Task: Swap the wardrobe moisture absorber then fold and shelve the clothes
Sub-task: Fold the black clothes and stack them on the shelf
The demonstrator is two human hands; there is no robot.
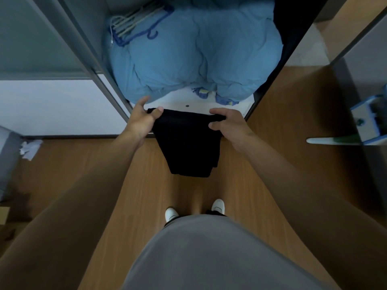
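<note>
A: Where is the dark garment (pixel 186 147) at this moment?

B: In the centre of the frame, hanging in the air just in front of the white shelf board (pixel 226 105) of the open wardrobe (pixel 94 65). It is above the wooden floor (pixel 261 185) and touches neither.

A: And the hands?

B: The left hand (pixel 142 122) pinches the upper left corner between thumb and curled fingers, with one finger sticking up toward the blue duvet (pixel 188 49). The right hand (pixel 228 126) has its fingers curled over the upper right corner, thumb underneath.

A: How do you expect it to handle?

B: Soft and light, I'd say. It sags between the two grips and drapes limp, so it has no stiffness of its own. Not fragile, and not slippery by the look of it, though the weave is too dark to read. The top corners are the right hold, since they keep the edge taut for folding.

A: Which way does it point?

B: The held edge runs left to right across the frame. The long axis hangs from that edge toward the lower centre, and the cloth narrows to its free end near the person's feet.

A: Room on the shelf?

B: The duvet fills most of it, with hangers (pixel 134 24) lying on it at the upper left.
</note>
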